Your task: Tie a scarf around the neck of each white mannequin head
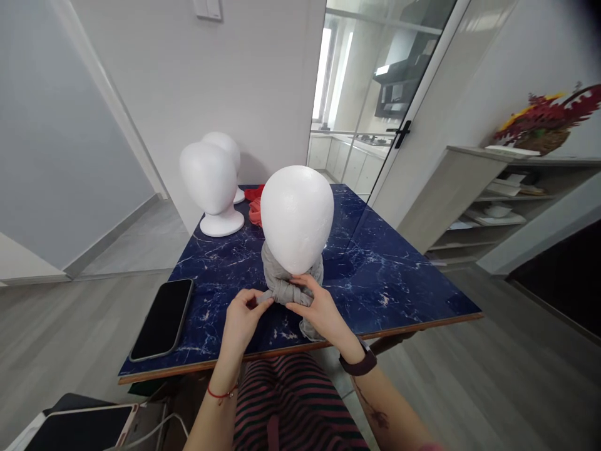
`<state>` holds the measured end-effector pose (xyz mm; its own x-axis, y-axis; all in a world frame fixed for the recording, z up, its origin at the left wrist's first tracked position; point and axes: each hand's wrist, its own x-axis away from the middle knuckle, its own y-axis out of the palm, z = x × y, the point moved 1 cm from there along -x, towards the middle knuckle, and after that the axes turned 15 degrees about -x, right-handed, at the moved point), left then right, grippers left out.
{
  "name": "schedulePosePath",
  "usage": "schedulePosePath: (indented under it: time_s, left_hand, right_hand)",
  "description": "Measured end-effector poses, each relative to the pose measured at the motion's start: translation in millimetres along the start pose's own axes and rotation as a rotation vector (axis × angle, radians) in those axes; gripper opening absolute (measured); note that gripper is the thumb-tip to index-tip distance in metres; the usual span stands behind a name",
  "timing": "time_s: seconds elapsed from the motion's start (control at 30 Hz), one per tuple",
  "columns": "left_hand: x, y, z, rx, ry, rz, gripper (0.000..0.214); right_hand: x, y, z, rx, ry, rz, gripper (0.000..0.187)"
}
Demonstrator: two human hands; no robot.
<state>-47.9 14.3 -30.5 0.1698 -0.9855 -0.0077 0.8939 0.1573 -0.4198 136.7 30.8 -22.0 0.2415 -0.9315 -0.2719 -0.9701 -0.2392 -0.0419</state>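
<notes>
A white foam mannequin head [297,216] stands near the front of a dark blue marble table [385,275]. A grey scarf [286,282] is wrapped round its neck and knotted at the front. My left hand [241,319] pinches the scarf's left end beside the knot. My right hand [319,310] grips the knot itself from the right, fingers closed on the cloth; a dark watch sits on that wrist. One tail of the scarf hangs down under my right hand.
Two more white foam heads [213,181] stand at the table's far left, with red cloth [255,203] beside them. A black phone [163,318] lies at the front left. A glass door [375,113] and shelves [498,200] are to the right.
</notes>
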Motion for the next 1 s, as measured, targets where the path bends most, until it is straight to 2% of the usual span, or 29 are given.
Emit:
schedulePosePath:
  time_s: [0.07,0.17,0.3,0.37,0.4,0.47,0.53,0.57,0.6,0.67,0.77,0.83,0.9,1.0]
  left_hand:
    - [-4,-6.9,2,0.060,0.000,0.012,0.027]
    - [-12,-7.7,1,0.274,-0.111,-0.039,0.036]
    - [-23,-10.4,-6,0.352,-0.201,0.193,0.043]
    - [-24,-16.5,-8,0.330,-0.207,0.221,0.043]
    - [-23,-20.1,-7,0.290,-0.193,0.171,0.043]
    - [-18,-26.5,-3,0.125,-0.117,-0.042,0.041]
    - [-10,-31.4,2,-0.173,-0.023,-0.240,0.032]
    - [-8,-33.8,4,-0.363,-0.002,-0.264,0.026]
    - [-6,-36.6,6,-0.563,-0.004,-0.228,0.022]
    - [-7,-43.4,7,-0.917,-0.068,-0.060,0.024]
    - [-14,-54.3,7,-1.172,-0.197,0.092,0.033]
    - [-18,-59.7,7,-1.216,-0.256,0.129,0.035]
    - [-17,-59.8,8,-1.205,-0.220,0.139,0.033]
    - [-5,-43.3,14,-0.991,0.044,0.035,0.021]
  right_hand:
    - [4,-5,-2,0.080,-0.033,0.002,0.053]
    - [6,-13,-3,0.161,-0.076,0.014,0.051]
    - [4,-24,1,0.201,-0.082,0.082,0.035]
    - [2,-26,2,0.211,-0.094,0.153,0.026]
    - [1,-26,3,0.216,-0.107,0.184,0.022]
    - [0,-23,4,0.224,-0.136,0.210,0.016]
    - [0,-20,4,0.221,-0.154,0.200,0.012]
    - [-1,-19,4,0.211,-0.158,0.195,0.012]
    - [-1,-19,4,0.195,-0.159,0.191,0.013]
    - [-4,-22,5,0.166,-0.159,0.192,0.016]
    - [-11,-33,7,0.162,-0.171,0.224,0.017]
    - [-14,-39,6,0.187,-0.179,0.273,0.016]
    - [-12,-38,4,0.209,-0.180,0.300,0.013]
    - [0,-23,-2,0.200,-0.169,0.264,0.009]
